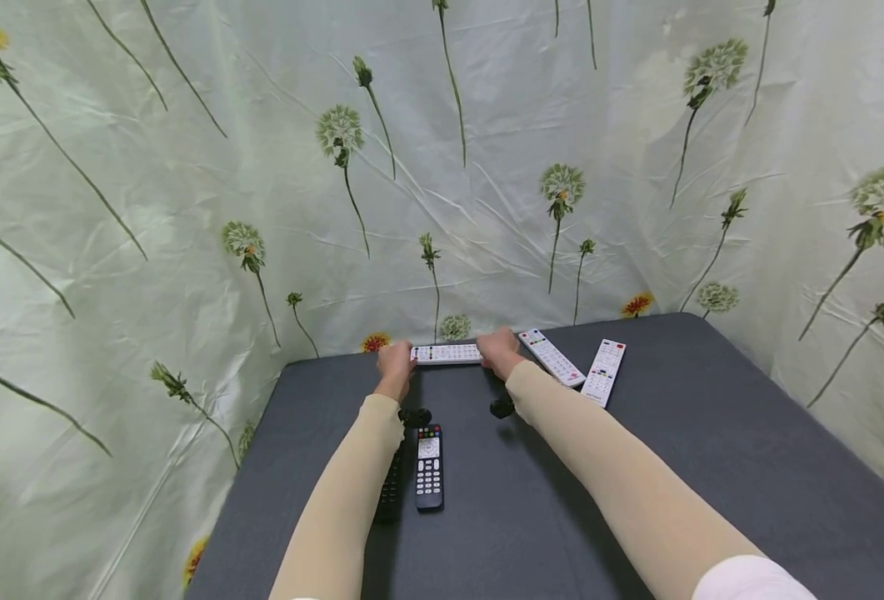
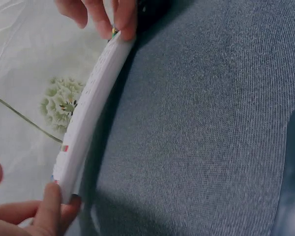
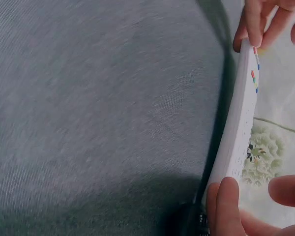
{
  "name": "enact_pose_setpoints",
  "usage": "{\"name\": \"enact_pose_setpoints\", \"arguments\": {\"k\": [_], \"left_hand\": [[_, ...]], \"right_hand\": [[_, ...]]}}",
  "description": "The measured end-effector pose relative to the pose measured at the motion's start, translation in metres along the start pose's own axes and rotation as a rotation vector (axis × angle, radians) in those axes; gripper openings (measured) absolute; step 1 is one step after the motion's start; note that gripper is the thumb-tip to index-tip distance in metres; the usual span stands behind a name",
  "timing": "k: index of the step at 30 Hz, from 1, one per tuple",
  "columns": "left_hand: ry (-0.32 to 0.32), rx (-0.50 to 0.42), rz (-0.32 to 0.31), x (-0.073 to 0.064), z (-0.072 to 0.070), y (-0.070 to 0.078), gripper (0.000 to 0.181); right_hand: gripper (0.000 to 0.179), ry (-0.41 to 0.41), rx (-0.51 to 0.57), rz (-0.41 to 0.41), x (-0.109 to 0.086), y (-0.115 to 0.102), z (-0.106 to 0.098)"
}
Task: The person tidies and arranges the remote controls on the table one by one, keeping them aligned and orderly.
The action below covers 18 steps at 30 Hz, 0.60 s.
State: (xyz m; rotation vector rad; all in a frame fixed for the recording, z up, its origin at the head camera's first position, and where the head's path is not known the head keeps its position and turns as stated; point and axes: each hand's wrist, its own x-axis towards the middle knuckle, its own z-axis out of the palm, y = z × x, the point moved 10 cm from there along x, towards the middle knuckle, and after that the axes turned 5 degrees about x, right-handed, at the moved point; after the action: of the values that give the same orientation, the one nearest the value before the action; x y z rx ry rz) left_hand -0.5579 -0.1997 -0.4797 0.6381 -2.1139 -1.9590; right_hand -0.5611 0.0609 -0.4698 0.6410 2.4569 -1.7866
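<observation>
A white remote control [image 1: 447, 355] lies crosswise at the far edge of the dark grey table, its buttons facing up. My left hand [image 1: 394, 368] pinches its left end, where coloured buttons show in the right wrist view. At the other end, my right hand [image 1: 498, 352] grips it between thumb and fingers. In the left wrist view the remote's smooth side [image 2: 91, 115] is seen, with a dark shadow beside it on the cloth. Whether it touches the table is hard to tell.
Two more white remotes, one slanted [image 1: 552, 357] and one more upright [image 1: 603, 372], lie right of my right hand. Nearer me is a black remote [image 1: 429, 468]; another black remote [image 1: 390, 492] is partly hidden by my left forearm. A flowered curtain [image 1: 486, 208] hangs behind the table.
</observation>
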Motion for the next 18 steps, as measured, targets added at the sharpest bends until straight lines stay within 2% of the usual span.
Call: {"name": "enact_pose_setpoints", "arguments": {"k": [4,9,14,18], "left_hand": [[-0.037,0.013,-0.044,0.001,0.0,-0.007,0.043],[-0.08,0.033,-0.058,0.001,0.0,-0.009,0.05],[-0.063,0.11,-0.056,0.0,-0.002,-0.008,0.046],[-0.03,0.153,-0.039,0.0,-0.002,-0.007,0.043]], "right_hand": [[0.031,-0.036,-0.061,-0.01,0.001,0.0,0.004],[0.049,-0.129,0.072,0.032,0.002,0.004,0.01],[0.055,-0.246,0.238,0.117,-0.002,0.006,0.017],[0.058,-0.261,0.256,0.171,-0.006,0.007,0.019]]}}
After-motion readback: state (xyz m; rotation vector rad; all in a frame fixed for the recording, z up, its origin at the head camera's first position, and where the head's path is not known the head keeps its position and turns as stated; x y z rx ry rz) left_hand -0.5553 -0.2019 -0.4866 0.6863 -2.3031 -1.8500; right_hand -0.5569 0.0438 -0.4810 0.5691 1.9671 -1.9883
